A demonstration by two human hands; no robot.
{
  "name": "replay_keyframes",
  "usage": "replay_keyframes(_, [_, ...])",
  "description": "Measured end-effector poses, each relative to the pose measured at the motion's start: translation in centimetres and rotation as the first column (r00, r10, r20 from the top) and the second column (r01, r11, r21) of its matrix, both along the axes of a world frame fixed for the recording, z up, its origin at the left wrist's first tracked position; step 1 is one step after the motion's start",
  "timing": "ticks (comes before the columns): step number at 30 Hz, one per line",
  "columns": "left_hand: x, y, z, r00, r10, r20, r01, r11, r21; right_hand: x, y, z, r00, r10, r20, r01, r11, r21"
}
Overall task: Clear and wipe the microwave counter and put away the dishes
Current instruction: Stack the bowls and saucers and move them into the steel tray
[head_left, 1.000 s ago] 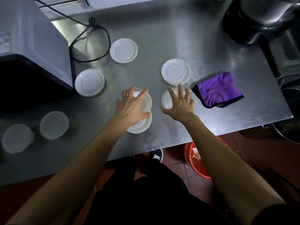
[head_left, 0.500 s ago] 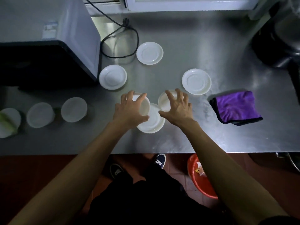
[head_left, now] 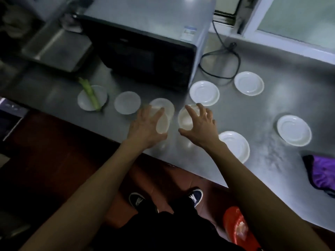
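On the steel counter point(head_left: 262, 113), my left hand point(head_left: 145, 127) grips a small white bowl point(head_left: 163, 125) from above, tilted. Beside it, my right hand point(head_left: 201, 125) holds a second small white bowl point(head_left: 185, 118) with spread, curled fingers. Both bowls are in front of the black microwave point(head_left: 145, 51). White saucers lie at the microwave's corner point(head_left: 204, 93), further back point(head_left: 248, 83), far right point(head_left: 294, 130) and beside my right forearm point(head_left: 235, 147). A purple cloth point(head_left: 322, 173) lies at the right edge.
Left of my hands stand two translucent round dishes point(head_left: 127, 102) point(head_left: 163, 105) and a white plate point(head_left: 87, 100) with a green stalk point(head_left: 90, 95). A black cable point(head_left: 221, 66) loops behind the saucers. A red bucket point(head_left: 235, 227) stands on the floor below.
Both hands have moved left along the counter with their bowls, away from the saucer one sat on. The view has swung left, bringing in the microwave's front and the plate with the stalk.
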State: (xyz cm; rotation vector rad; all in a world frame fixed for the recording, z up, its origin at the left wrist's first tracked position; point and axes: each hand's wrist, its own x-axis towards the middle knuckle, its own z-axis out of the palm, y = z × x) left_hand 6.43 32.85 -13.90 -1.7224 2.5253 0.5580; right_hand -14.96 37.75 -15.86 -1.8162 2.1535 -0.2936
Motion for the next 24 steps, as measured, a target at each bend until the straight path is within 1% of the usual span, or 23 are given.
replay_keyframes(2, [4.3,-0.5,0.1,0.998,0.061,-0.008,-0.061,0.998,-0.029,4.1,-1.4,0.5,0.999,0.050,-0.003,-0.050,0.999,-0.012])
replay_keyframes(4, [8.6,-1.2,0.2,0.993,0.120,-0.007,-0.120,0.993,-0.014,8.0,-2.8,1.0,0.995,0.097,-0.014,-0.097,0.995,-0.016])
replay_keyframes(6, [12.8,-1.8,0.4,0.987,0.158,-0.002,-0.158,0.987,-0.002,12.0,-4.2,1.6,0.990,0.140,-0.031,-0.141,0.990,-0.021])
replay_keyframes(10, [20.3,-2.7,1.0,0.972,0.235,-0.025,-0.236,0.971,-0.047,19.5,-7.0,2.7,0.975,0.219,-0.035,-0.220,0.974,-0.051])
replay_keyframes(13, [25.1,-3.1,1.1,0.951,0.306,-0.042,-0.308,0.950,-0.053,24.1,-8.7,3.3,0.962,0.269,-0.046,-0.271,0.962,-0.042])
replay_keyframes(20, [32.4,-5.4,0.6,0.897,0.436,-0.067,-0.439,0.898,-0.040,31.4,-13.4,3.5,0.928,0.373,-0.025,-0.373,0.927,-0.035])
replay_keyframes(24, [35.1,-8.6,0.3,0.882,0.469,-0.044,-0.470,0.882,-0.037,34.4,-17.7,2.8,0.907,0.421,-0.030,-0.422,0.905,-0.061])
